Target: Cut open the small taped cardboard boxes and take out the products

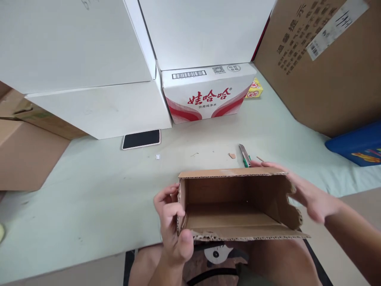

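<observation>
An open cardboard box [232, 220] with ragged cut edges is held over the near edge of the table, its opening facing me. My left hand [174, 226] grips the box's left wall, with the thumb at the lower left corner and fingers bent around the side. Against the right side and far top edge lies my right hand [300, 190]; its fingers reach behind the box and are partly hidden. Just beyond those fingertips, a utility knife [244, 155] with a green handle lies on the table, blade pointing away. A small cardboard scrap [231, 155] is beside it.
A phone [141, 140] and a tiny white square [158, 157] lie on the pale green tablecloth [98, 190]. Behind stand a red-and-white water carton [208, 95], large white boxes [80, 43] and a yellow packet [254, 89]. A big brown carton [333, 71] and a blue box [357, 143] stand right.
</observation>
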A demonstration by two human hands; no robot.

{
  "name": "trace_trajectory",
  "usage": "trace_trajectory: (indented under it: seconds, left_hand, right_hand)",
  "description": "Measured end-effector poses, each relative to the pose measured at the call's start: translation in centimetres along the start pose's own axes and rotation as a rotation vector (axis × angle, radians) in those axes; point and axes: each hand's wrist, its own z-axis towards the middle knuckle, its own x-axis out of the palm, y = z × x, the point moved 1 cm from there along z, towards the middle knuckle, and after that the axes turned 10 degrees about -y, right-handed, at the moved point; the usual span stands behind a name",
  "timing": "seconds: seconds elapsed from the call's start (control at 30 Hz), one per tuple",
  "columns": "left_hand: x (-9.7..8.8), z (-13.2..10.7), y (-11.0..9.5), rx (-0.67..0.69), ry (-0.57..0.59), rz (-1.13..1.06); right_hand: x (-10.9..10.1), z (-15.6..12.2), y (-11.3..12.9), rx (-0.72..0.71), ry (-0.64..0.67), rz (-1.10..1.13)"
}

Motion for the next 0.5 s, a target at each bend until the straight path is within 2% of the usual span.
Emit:
trace_trajectory:
  seconds: [0.1,0.17,0.3,0.5]
  left_hand:
    - [-0.2,0.3,0.3,-0.04,0.006,0.004]
    - [-0.3,0.4,0.7,-0.092,-0.032,0.005]
    - [-0.7,0.6,1.8,-0.211,-0.113,-0.015]
    - [-1.2,0.8,3.0,-0.256,-0.111,-0.072]
  right_hand:
    - [2.0,-3.1,1.0,-0.032,0.046,-0.129]
    - [3.1,-3.8,1.4,-0.087,-0.039,-0.171]
    - [5.1,-4.0,2.7,-0.208,-0.186,-0.183]
    - [7.3,-3.9,4.1,-0.214,-0.314,-0.286]
